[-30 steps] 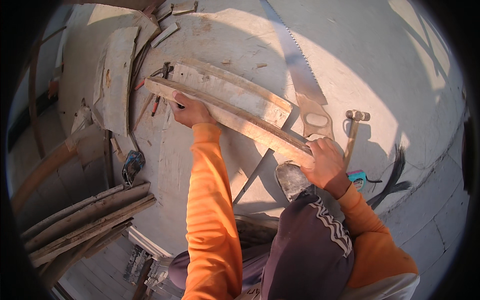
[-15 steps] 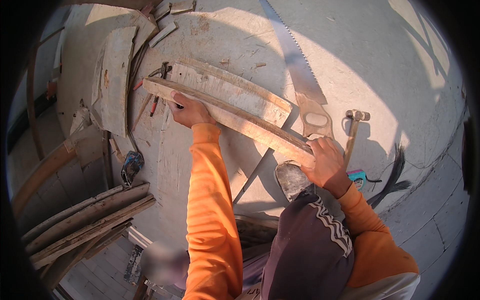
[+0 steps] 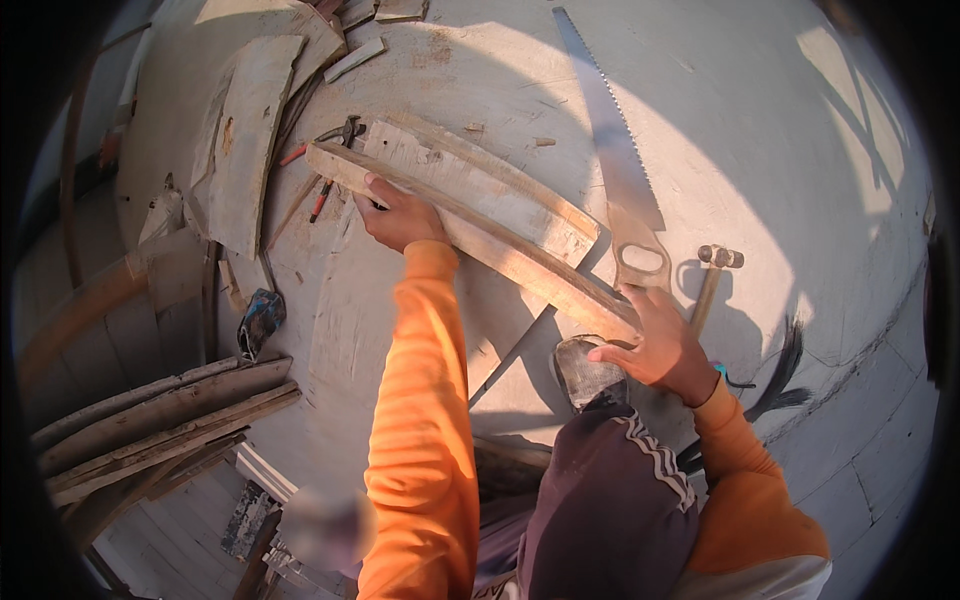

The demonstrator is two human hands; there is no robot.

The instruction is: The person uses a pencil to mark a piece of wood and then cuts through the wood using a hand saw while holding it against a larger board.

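At beam [image 3: 480,244] end, right hand [image 3: 665,345] loosened, thumb spread

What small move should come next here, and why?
Probably closing the right hand around the right end of the wooden beam. Its thumb stands spread from its fingers at that end, which looks loosely supported at most, while the left hand grips near the other end; a firm hold at both would likely steady it.
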